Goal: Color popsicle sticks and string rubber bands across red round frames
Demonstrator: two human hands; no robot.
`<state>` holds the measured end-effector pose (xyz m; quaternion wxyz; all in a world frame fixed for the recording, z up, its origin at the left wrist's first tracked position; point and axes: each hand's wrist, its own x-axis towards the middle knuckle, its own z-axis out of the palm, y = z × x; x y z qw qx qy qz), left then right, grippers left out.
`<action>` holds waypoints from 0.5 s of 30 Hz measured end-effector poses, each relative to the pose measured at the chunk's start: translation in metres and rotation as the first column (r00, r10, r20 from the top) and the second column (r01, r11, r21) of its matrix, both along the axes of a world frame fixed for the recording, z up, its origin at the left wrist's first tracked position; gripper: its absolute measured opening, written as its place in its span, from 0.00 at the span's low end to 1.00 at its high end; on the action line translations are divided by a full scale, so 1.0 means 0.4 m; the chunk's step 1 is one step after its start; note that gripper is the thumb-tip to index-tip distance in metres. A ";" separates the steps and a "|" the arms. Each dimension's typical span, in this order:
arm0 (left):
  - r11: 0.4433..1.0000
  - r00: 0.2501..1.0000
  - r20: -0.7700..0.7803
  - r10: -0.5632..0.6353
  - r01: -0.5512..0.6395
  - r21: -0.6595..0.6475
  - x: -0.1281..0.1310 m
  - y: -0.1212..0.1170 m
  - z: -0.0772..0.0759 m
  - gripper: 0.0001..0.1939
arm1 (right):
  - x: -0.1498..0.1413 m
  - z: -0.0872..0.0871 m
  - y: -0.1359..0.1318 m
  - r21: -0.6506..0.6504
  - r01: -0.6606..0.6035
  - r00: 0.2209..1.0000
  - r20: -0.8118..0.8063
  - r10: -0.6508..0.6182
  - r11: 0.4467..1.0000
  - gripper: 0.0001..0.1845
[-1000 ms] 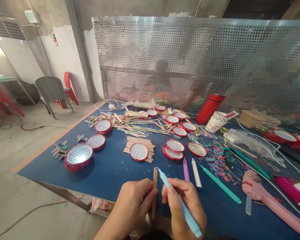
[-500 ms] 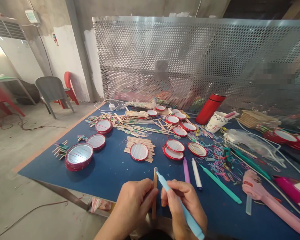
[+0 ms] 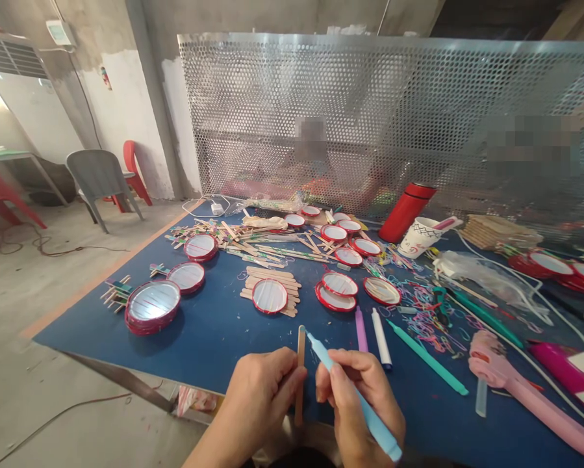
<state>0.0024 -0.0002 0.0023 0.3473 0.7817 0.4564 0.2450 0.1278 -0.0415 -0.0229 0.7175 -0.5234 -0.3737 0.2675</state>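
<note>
Pinched upright in my left hand point(image 3: 267, 383) is a wooden craft stick point(image 3: 300, 367), its rounded top end tinted bluish. My right hand point(image 3: 362, 396) grips a light blue marker point(image 3: 364, 413) like a pen, its tip just right of the stick's top; whether they touch I cannot tell. Beyond my hands, a round red-rimmed disc point(image 3: 269, 296) lies on a row of bare craft sticks point(image 3: 272, 276). A purple marker point(image 3: 361, 330), a white marker point(image 3: 382, 339) and a teal marker point(image 3: 428, 357) lie to the right of my hands.
Stacked red-rimmed discs point(image 3: 152, 305) stand at the table's left. Coloured rubber bands point(image 3: 428, 318), a red thermos point(image 3: 407, 213), a patterned paper cup point(image 3: 418, 237) and a pink-wrapped tool point(image 3: 525, 390) occupy the right. A perforated metal panel point(image 3: 340, 97) closes off the back.
The marker's tip has shifted slightly right, away from the stick's top end. Both hands keep their grips, and the view has moved a little.
</note>
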 end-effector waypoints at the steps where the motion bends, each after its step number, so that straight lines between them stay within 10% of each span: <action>1: 1.000 1.000 -0.006 -0.003 0.003 -0.007 0.000 0.000 0.000 0.16 | 0.000 0.001 0.000 0.005 -0.010 1.000 -0.005 0.010 1.000 0.09; 15: 0.999 1.000 0.009 -0.002 0.003 -0.037 0.000 0.001 0.004 0.16 | 0.001 -0.002 0.001 0.010 -0.014 1.000 0.008 0.014 1.000 0.11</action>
